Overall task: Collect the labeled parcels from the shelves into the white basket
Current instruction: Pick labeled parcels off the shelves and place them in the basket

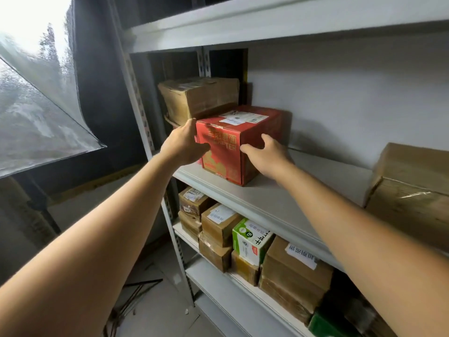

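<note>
Evidently early: the red labeled parcel [226, 156] sits left on the middle shelf [279, 198], not yet lifted, with the left hand [184, 142] and right hand [266, 155] pressed flat-fingered against its sides. Many brown parcels [294, 271] wait on the lower shelf, and the white basket is out of view. White metal shelving stands beside a rain-wet window [29, 93] at far left.

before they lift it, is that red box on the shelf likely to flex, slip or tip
Probably stiff: the red box shows square edges and flat faces. Its glossy print may be slippery, so the left hand and right hand flanking it help. Unlikely to tip: it sits flat on the shelf.
</note>
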